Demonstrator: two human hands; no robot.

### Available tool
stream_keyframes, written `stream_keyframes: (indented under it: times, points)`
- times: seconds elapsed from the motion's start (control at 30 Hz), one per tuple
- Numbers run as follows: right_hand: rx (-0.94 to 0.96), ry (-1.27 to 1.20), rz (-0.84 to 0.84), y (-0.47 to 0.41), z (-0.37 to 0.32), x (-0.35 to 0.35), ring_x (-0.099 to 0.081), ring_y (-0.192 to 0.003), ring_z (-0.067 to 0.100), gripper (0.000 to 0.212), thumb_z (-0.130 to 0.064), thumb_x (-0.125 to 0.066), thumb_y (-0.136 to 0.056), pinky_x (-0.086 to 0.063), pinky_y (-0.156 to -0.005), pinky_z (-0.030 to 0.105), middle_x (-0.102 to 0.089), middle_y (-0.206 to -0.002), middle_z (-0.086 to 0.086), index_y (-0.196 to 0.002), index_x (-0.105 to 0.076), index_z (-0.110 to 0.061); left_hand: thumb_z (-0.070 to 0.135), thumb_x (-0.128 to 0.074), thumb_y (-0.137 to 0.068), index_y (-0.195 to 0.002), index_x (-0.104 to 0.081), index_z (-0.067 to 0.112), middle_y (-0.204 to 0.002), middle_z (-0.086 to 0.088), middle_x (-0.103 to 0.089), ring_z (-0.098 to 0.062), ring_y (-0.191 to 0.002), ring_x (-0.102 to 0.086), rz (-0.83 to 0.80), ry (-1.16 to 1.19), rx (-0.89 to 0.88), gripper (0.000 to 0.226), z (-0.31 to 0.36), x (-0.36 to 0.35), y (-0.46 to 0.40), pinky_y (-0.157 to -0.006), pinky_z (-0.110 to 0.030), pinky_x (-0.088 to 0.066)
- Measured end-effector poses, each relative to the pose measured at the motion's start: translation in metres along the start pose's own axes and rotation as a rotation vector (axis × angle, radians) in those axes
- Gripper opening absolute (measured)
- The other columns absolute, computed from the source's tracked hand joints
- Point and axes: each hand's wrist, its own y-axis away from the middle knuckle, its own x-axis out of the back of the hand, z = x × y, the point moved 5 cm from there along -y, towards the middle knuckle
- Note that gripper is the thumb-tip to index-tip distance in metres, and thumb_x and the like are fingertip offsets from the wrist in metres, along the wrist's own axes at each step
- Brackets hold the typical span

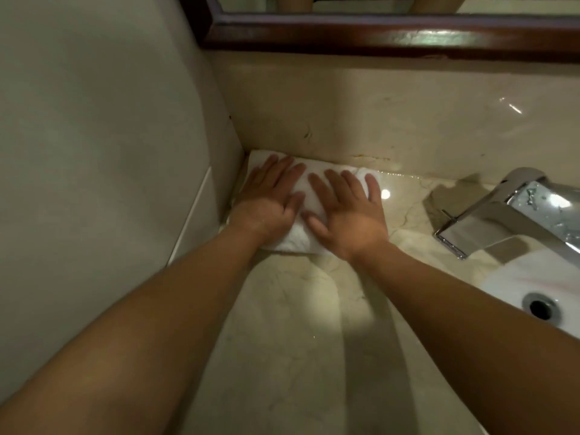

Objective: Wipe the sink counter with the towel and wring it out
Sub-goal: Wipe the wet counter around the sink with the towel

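Observation:
A white towel (303, 192) lies flat on the beige marble counter (298, 309), pushed into the back left corner where the side wall meets the backsplash. My left hand (270, 196) presses on the towel's left part with straight, spread fingers. Beside it, my right hand (346, 208) presses on the towel's right part, palm down and fingers straight. Both hands cover much of the cloth. Water drops glint on the counter to the right of the towel.
A chrome faucet (514, 211) stands at the right, over the white sink basin (508, 281) with its round drain (540, 308). A dark wooden mirror frame (376, 32) runs above the backsplash. The side wall (110, 136) bounds the counter on the left.

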Motion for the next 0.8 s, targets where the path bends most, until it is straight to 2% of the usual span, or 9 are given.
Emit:
stream_keyframes:
  times: [0.1,0.17,0.23,0.4,0.5,0.67,0.8]
  points:
    - [-0.017,0.000,-0.010,0.015,-0.008,0.004,-0.032,-0.145,0.032,0.069,-0.061,-0.025,-0.093,-0.006,-0.117,0.055,-0.040,-0.156,0.009,-0.153,-0.035,-0.028,0.054,-0.012,-0.088,-0.153,-0.028,0.026,-0.161,0.001,-0.024,-0.018,-0.150,-0.015,-0.044,-0.013,0.031,0.073,0.004,-0.001,0.015,-0.121,-0.037,-0.013]
    - [-0.009,-0.011,-0.011,0.031,-0.017,0.006,-0.033,-0.145,0.032,0.067,-0.061,-0.026,-0.096,-0.010,-0.118,0.056,-0.040,-0.156,0.011,-0.153,-0.036,-0.027,0.050,-0.021,-0.091,-0.150,-0.038,0.021,-0.157,-0.004,-0.035,-0.024,-0.147,-0.027,-0.018,-0.008,0.017,0.067,0.008,0.003,0.034,-0.117,-0.044,-0.026]
    - [0.000,-0.026,-0.028,0.053,-0.029,0.007,-0.032,-0.146,0.032,0.066,-0.061,-0.025,-0.098,-0.012,-0.118,0.056,-0.039,-0.156,0.011,-0.153,-0.035,-0.026,0.046,-0.028,-0.095,-0.147,-0.043,0.019,-0.154,-0.006,-0.040,-0.026,-0.143,-0.033,0.014,0.014,0.003,0.060,0.010,0.005,0.059,-0.113,-0.045,-0.032]
    - [0.009,-0.044,-0.050,0.087,-0.045,0.007,-0.035,-0.145,0.032,0.067,-0.061,-0.025,-0.099,-0.013,-0.117,0.056,-0.041,-0.156,0.011,-0.153,-0.038,-0.024,0.043,-0.030,-0.099,-0.149,-0.039,0.021,-0.156,-0.003,-0.036,-0.021,-0.146,-0.028,0.030,0.037,-0.001,0.055,0.018,0.005,0.103,-0.118,-0.043,-0.025]
    - [0.015,-0.058,-0.049,0.076,-0.040,0.007,-0.036,-0.144,0.032,0.069,-0.062,-0.028,-0.097,-0.019,-0.116,0.057,-0.044,-0.153,0.010,-0.152,-0.039,-0.023,0.045,-0.030,-0.098,-0.150,-0.035,0.023,-0.157,-0.002,-0.033,-0.021,-0.147,-0.025,-0.003,0.020,-0.031,0.057,0.012,0.006,0.088,-0.118,-0.045,-0.026]
    - [0.008,-0.040,-0.028,0.037,-0.031,0.003,-0.034,-0.145,0.033,0.069,-0.062,-0.029,-0.096,-0.016,-0.116,0.057,-0.042,-0.155,0.010,-0.153,-0.037,-0.025,0.045,-0.031,-0.093,-0.149,-0.040,0.020,-0.154,-0.007,-0.040,-0.028,-0.144,-0.032,-0.025,-0.016,-0.033,0.062,-0.004,0.003,0.046,-0.115,-0.048,-0.030]
    - [-0.004,-0.025,-0.002,0.022,-0.028,-0.001,-0.040,-0.140,0.034,0.067,-0.061,-0.032,-0.094,-0.020,-0.115,0.058,-0.047,-0.151,0.011,-0.150,-0.041,-0.025,0.046,-0.027,-0.090,-0.150,-0.038,0.021,-0.156,-0.005,-0.037,-0.026,-0.146,-0.029,-0.043,-0.009,-0.010,0.065,-0.012,0.003,0.030,-0.118,-0.044,-0.026]
